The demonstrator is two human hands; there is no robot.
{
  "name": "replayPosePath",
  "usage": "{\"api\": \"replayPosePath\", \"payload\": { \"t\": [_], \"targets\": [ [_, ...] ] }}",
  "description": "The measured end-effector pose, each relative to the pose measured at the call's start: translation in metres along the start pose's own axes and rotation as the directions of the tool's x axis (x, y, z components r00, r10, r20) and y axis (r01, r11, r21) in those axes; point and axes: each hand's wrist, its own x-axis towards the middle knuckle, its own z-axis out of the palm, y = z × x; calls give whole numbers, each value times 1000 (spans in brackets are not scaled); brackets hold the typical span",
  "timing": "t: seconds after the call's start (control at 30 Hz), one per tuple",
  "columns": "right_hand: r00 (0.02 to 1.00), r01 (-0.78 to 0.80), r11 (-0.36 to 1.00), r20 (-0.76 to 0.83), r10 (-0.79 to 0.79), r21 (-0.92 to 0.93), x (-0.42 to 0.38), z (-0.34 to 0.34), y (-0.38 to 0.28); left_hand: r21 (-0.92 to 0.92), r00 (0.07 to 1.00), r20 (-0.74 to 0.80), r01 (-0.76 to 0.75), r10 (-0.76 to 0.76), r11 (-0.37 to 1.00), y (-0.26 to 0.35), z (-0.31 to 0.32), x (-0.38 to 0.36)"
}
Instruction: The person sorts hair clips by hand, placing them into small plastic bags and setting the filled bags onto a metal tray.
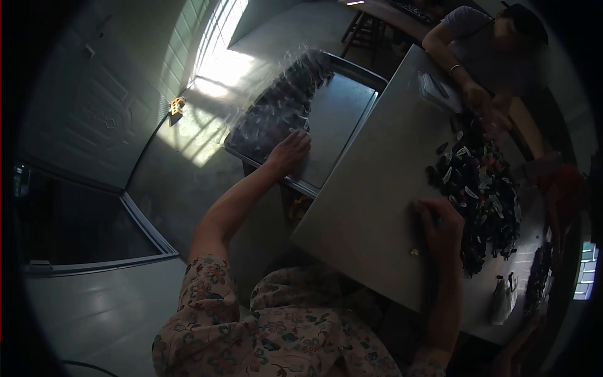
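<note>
My left hand [290, 152] reaches over a metal tray [344, 116], fingers stretched out near small dark pieces with clear, shiny parts [273, 116] that cover the tray's left side. My right hand [441, 226] is at the table [370, 207], its thumb and fingers curled together in a pinch. What sits between those fingertips is too small and dark to make out. Beside that hand spreads a large pile of small dark pieces [483, 195], some with pale edges and a few coloured bits. A small yellowish scrap [414, 252] lies on the table near my right wrist.
Across the table, a person [483, 56] has their hands at the pile's far end. A flat stack [434, 88] lies near them. A clear bag [504, 298] is at the right, with another dark heap [539, 279] beyond. A stool [361, 31] stands behind.
</note>
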Motion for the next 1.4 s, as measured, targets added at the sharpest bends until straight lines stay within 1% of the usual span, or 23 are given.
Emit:
{"api": "replayPosePath", "payload": {
  "t": [0.03,0.07,0.13,0.27,0.33,0.37,0.43,0.47,0.53,0.67,0.73,0.87,0.9,0.97,1.03,1.07,1.13,1.17,1.23,1.27,1.33,1.37,1.4],
  "targets": [
    [1000,-15,1000,5,15,0,0,0,-2,-23,999,-43,1,-2,1000,2,3,7],
    [1000,-25,1000,9,25,-1,1,0,-2,-22,998,-56,13,-14,1000,2,5,15],
    [1000,-20,1000,10,20,1,1,0,0,-18,991,-128,21,-23,1000,1,22,33],
    [1000,-22,1000,-4,22,12,1,2,5,-28,978,-181,103,-106,994,-5,61,57],
    [1000,-13,1000,-5,13,5,0,1,5,-23,983,-101,153,-155,988,-10,64,55],
    [1000,-19,1000,0,19,7,2,2,5,-20,982,-104,157,-159,987,-12,66,57],
    [1000,-26,1000,2,26,-13,5,1,3,-36,976,147,169,-162,985,-13,56,52],
    [999,-41,999,8,41,-35,4,0,1,-42,975,160,163,-154,986,-13,52,45],
    [999,-51,998,6,51,-28,3,1,0,-54,986,90,145,-139,988,-22,55,33],
    [999,-32,999,9,33,-38,4,0,-4,-33,990,93,114,-111,993,-32,60,20],
    [999,-46,999,10,46,-28,3,0,-4,-34,993,-39,113,-114,993,-34,59,18],
    [997,-73,997,24,73,1,3,-2,-8,-31,995,-30,98,-99,995,-33,53,18],
    [997,-72,997,23,72,1,4,-1,-9,-53,996,-6,88,-89,995,-33,52,21],
    [999,-37,999,-1,37,8,4,-1,-8,-75,997,16,81,-80,994,-34,49,24],
    [999,-42,999,3,42,-2,3,-2,-7,-13,997,-74,20,-21,1000,-34,47,25],
    [999,-47,999,6,47,-10,2,-2,-7,-13,997,-74,19,-20,1000,-34,47,27],
    [1000,-31,1000,-7,31,-7,2,-1,-6,-37,998,64,31,-29,999,-33,44,29],
    [1000,-15,1000,-20,15,-4,2,-1,-6,-38,997,65,30,-27,999,-33,43,29],
    [999,-37,999,-8,37,3,2,0,-6,-17,998,62,11,-10,1000,-34,43,32],
    [998,-62,998,-4,62,4,1,-1,-5,-20,999,52,-8,9,1000,-35,43,31],
    [999,-46,999,5,46,11,0,1,-1,-86,997,-69,-28,22,996,-40,37,34],
    [1000,-18,1000,-6,18,9,0,0,-2,-229,995,-104,-27,3,973,-42,19,35],
    [1000,2,1000,-21,-2,-2,0,0,-4,-344,975,-218,-41,-37,938,-41,-7,35]
  ]
}}
